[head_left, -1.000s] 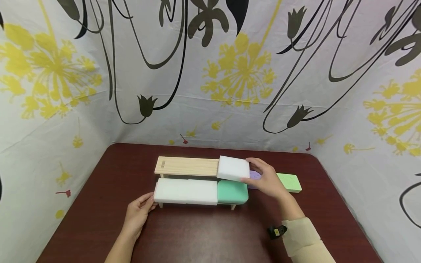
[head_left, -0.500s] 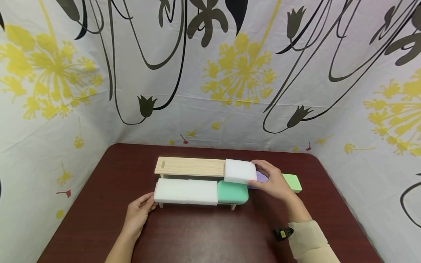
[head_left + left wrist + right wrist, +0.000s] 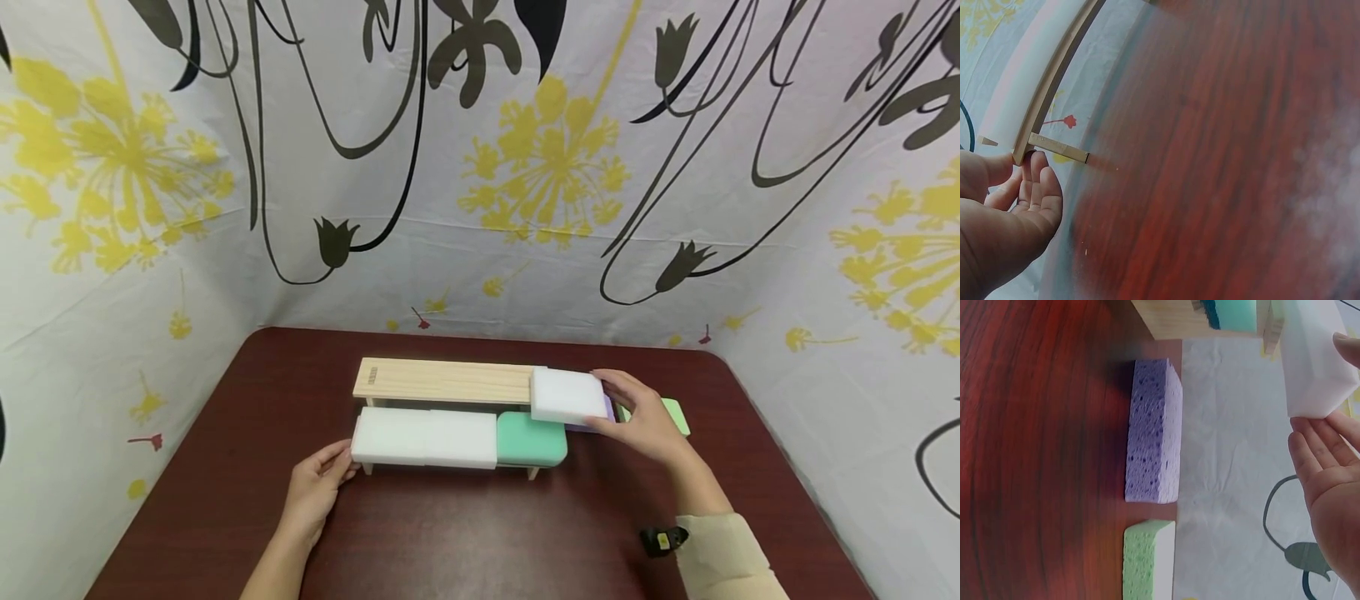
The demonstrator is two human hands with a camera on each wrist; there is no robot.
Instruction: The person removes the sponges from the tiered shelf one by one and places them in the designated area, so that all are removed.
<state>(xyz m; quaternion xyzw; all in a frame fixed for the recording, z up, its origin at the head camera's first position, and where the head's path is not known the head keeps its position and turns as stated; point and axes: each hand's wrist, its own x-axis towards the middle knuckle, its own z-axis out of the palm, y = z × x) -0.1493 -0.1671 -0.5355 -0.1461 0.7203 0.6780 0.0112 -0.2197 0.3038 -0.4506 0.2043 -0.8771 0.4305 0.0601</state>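
My right hand (image 3: 648,425) pinches a white foam sponge (image 3: 566,397) by its right end, thumb on the near side and fingers on the far side. The sponge overlaps the right end of the rear wooden stand (image 3: 442,381) in the head view. On the front wooden stand lie two white sponges (image 3: 423,436), end to end, and a teal sponge (image 3: 531,438) at the right. My left hand (image 3: 313,490) holds that stand's left end. In the left wrist view, its thumb and fingers close on the end of the board (image 3: 1054,81), beside a small leg (image 3: 1060,149).
A purple sponge (image 3: 1146,431) and a light green sponge (image 3: 1139,562) rest in a row on the dark red table (image 3: 465,542), right of the stands. Floral cloth (image 3: 420,192) hangs behind and at both sides. A black strap piece (image 3: 662,542) sits by the right sleeve.
My right hand has moved to the right with the white sponge, uncovering more of the rear stand and covering part of the purple and green sponges. The left hand has stayed still.
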